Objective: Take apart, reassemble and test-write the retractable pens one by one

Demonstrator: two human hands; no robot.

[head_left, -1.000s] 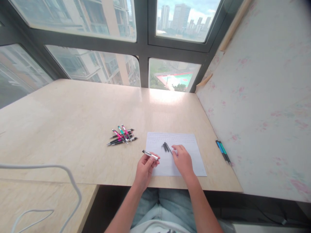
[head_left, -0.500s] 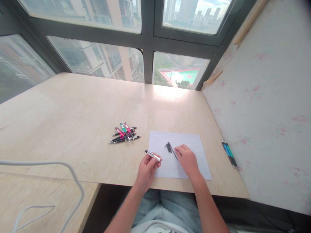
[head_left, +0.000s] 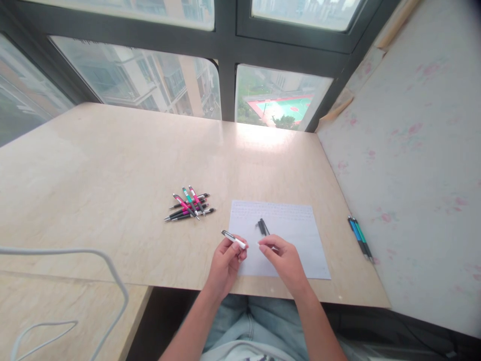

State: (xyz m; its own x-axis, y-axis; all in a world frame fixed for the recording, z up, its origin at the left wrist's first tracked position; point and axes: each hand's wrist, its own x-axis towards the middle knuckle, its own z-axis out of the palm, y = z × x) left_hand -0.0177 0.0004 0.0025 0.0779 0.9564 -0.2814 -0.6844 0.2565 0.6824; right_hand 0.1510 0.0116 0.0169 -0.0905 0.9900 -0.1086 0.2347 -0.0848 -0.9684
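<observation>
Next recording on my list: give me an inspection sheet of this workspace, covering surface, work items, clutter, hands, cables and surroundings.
Surface: pale tabletop; paper with lines of writing lies near its front edge.
Work items: white pen piece in hand; small black parts on the paper.
Clutter: crossed pile of pens left of the paper; blue pen and green pen by the wall.
Hands: left hand grips the white pen piece; right hand is over the paper, fingertips' contents too small to identify.
Cables: white cable looping at lower left.
Surroundings: windows behind; floral wall at right.
</observation>
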